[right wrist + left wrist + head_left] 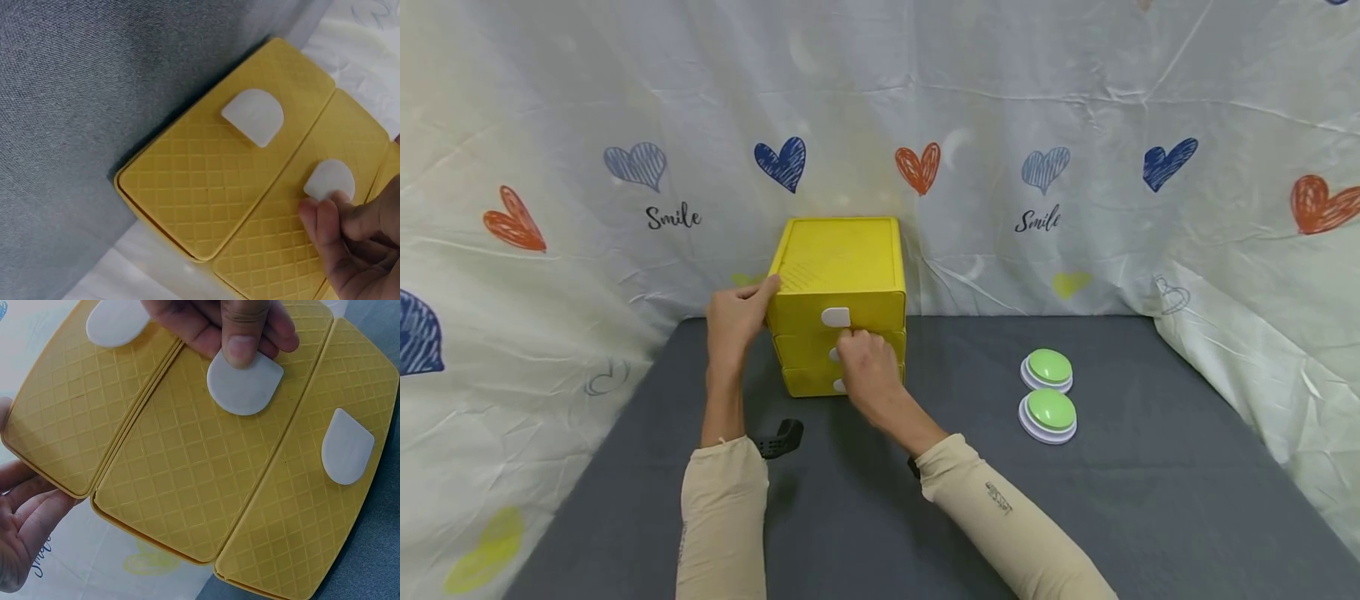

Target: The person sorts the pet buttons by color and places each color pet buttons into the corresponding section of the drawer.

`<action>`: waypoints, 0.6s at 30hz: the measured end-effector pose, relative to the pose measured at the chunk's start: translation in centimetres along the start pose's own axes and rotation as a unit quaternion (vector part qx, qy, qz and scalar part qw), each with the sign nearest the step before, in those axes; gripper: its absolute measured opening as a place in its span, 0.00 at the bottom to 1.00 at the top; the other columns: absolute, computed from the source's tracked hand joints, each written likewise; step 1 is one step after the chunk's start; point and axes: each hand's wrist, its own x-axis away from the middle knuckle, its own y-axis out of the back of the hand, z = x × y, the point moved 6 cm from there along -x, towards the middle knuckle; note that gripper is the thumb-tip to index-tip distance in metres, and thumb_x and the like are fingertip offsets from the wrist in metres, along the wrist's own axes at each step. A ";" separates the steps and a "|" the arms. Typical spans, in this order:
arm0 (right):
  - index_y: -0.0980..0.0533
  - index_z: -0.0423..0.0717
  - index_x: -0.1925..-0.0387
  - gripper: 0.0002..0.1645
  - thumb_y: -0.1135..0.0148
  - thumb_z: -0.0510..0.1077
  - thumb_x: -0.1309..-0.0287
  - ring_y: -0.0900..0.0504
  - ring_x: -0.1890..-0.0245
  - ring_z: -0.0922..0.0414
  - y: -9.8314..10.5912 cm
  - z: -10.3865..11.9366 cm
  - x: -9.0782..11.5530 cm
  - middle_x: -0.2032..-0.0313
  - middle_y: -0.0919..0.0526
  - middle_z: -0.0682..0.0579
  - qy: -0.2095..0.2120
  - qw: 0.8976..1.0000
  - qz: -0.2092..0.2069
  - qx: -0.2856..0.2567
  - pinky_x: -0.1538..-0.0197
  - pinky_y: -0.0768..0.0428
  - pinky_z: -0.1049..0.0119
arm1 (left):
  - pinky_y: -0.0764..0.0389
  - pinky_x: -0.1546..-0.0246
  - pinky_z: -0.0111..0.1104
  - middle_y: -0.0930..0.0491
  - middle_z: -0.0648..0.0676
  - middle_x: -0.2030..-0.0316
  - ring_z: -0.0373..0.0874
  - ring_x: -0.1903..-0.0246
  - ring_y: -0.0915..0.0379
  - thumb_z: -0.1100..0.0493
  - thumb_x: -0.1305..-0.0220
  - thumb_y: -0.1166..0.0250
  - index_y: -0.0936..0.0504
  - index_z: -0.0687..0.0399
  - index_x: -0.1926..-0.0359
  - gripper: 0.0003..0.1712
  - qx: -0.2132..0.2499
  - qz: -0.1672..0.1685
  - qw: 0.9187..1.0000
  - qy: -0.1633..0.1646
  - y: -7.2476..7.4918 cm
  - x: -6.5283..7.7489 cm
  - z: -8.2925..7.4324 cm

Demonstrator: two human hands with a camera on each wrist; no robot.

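Observation:
A yellow three-drawer box [842, 258] stands on the dark grey table, each drawer front bearing a white tab handle. My right hand [871, 367] pinches the middle drawer's white handle [245, 384] between thumb and fingers. In the right wrist view the fingertips [326, 215] are right at that handle's edge. My left hand [737, 321] holds the box's left side near the top front corner, with the thumb at the top edge. All three drawer fronts look closed. The lowest handle [255, 117] and the top handle [836, 317] are untouched.
Two green push buttons [1050, 367] with white bases sit on the table [1120, 500] to the right, one in front of the other. Behind the box hangs a white curtain [985, 75] printed with hearts and "Smile". A black strap piece [782, 439] shows by the left wrist.

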 end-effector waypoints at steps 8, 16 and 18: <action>0.33 0.45 0.75 0.09 0.44 0.35 0.43 0.28 0.90 0.55 -0.7 -1.4 1.4 0.89 0.36 0.53 -0.035 0.999 -0.013 -0.038 0.88 0.32 0.66 | 0.23 0.66 0.34 0.20 0.57 0.55 0.44 0.68 0.23 0.28 0.51 0.41 0.17 0.50 0.52 0.37 0.008 0.006 1.000 -0.011 -0.2 -0.1 -0.1; 0.35 0.50 0.88 0.19 0.41 0.32 0.50 0.28 0.88 0.55 -2.6 -1.7 4.3 0.89 0.33 0.54 -0.013 0.996 0.015 -0.082 0.87 0.32 0.63 | 0.23 0.69 0.32 0.19 0.54 0.63 0.45 0.67 0.25 0.26 0.53 0.42 0.14 0.51 0.62 0.36 0.009 -0.005 1.000 0.017 -0.2 0.1 0.4; 0.35 0.50 0.89 0.20 0.42 0.30 0.51 0.27 0.87 0.55 -2.8 -1.3 4.2 0.88 0.32 0.54 0.004 0.996 0.017 -0.084 0.86 0.31 0.63 | 0.23 0.70 0.32 0.19 0.53 0.67 0.46 0.68 0.25 0.26 0.54 0.42 0.14 0.51 0.64 0.35 0.013 -0.009 1.000 0.012 -0.2 0.0 0.3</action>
